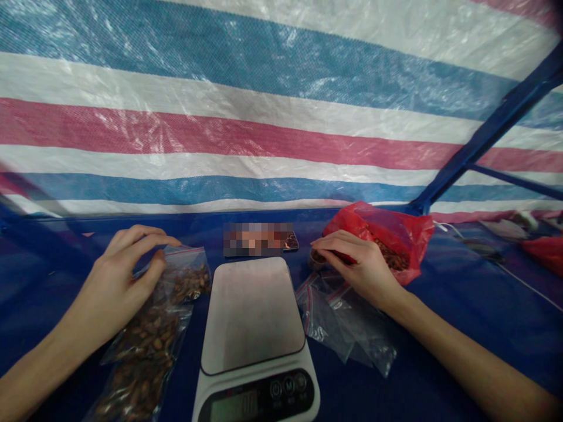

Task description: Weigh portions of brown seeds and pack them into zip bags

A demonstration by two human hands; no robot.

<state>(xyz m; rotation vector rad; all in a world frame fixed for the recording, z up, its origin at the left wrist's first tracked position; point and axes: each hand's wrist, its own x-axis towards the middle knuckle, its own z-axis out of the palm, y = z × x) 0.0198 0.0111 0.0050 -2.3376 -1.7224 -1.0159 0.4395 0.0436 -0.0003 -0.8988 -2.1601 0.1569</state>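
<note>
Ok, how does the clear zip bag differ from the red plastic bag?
The clear zip bag is see-through and lies long and flat, while the red plastic bag is red-tinted and sits bunched up. The zip bag is at the left hand, and the red bag is behind the right hand. Both hold brown nut-like pieces.

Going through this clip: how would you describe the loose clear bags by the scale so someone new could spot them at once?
Start at the white digital kitchen scale on the blue work surface. Just right of it, beneath the right hand, lies a loose heap of clear zip bags. Unlike the bulging zip bag of brown pieces left of the scale, these lie flat and look empty.
</note>
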